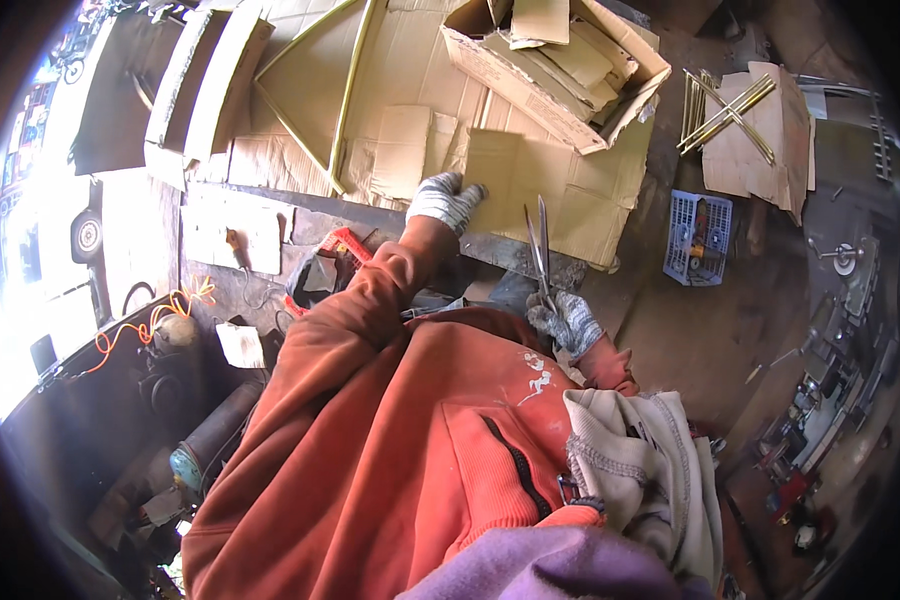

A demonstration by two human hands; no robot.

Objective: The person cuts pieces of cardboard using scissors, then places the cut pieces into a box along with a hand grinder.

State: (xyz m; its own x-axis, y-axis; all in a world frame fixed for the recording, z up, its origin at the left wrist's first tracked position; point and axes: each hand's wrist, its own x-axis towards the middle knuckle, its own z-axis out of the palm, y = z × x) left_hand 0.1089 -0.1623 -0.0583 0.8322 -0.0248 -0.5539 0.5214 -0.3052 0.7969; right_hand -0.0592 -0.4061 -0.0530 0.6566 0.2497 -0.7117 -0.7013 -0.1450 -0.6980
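Note:
My left hand [448, 204], in a grey and white knit glove, reaches forward to the near edge of the cardboard. Its thumb and fingers are closed at the lower left corner of a rectangular cardboard piece [493, 165], which lies over a larger cardboard sheet [595, 195]. Another small cardboard piece [401, 152] lies just left of that hand. Closer to my body, my right hand [567, 323], gloved alike, grips long-bladed metal scissors [540, 245] by the handles. The blades point away from me, slightly apart, and touch no cardboard that I can see.
An open carton [530, 88] of cardboard pieces stands at the back. Thin brass-coloured rods [352, 95] lie on the sheet; more rods [727, 115] cross on cardboard at right. A blue plastic basket [698, 238] sits below those. An orange cord [150, 325] runs along the left.

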